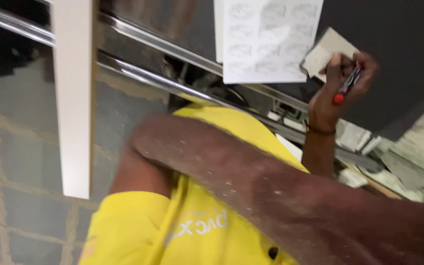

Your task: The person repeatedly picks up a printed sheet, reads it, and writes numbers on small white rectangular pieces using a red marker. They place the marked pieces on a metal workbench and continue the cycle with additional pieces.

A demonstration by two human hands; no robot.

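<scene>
- The right hand [338,81] is raised and curled tight. Its fingers clamp one red and black pen [348,84], whose red end points down toward the wrist.
- The same hand also pinches one small pale block [326,50], a flat squarish piece that sticks up above the knuckles and lies just beside the paper.
- One thin dark band [320,130] circles the wrist of that hand.
- The left forearm [251,191], dusted with pale specks, crosses the lower frame from the bent elbow toward the bottom right. Its hand lies outside the frame, so how it stands cannot be told.
- Behind that arm is a yellow shirt [197,230] with pale lettering on the chest and one dark button.
- One white sheet of paper [270,39] with rows of faint grey drawings hangs flat against a dark panel [403,54], at the top centre.
- Two shiny metal rails [168,83] run slantwise below the sheet.
- One long white board [74,98] stands at the left, over grey floor tiles [15,147].
- Pale scraps [357,137] lie at the right, blurred.
</scene>
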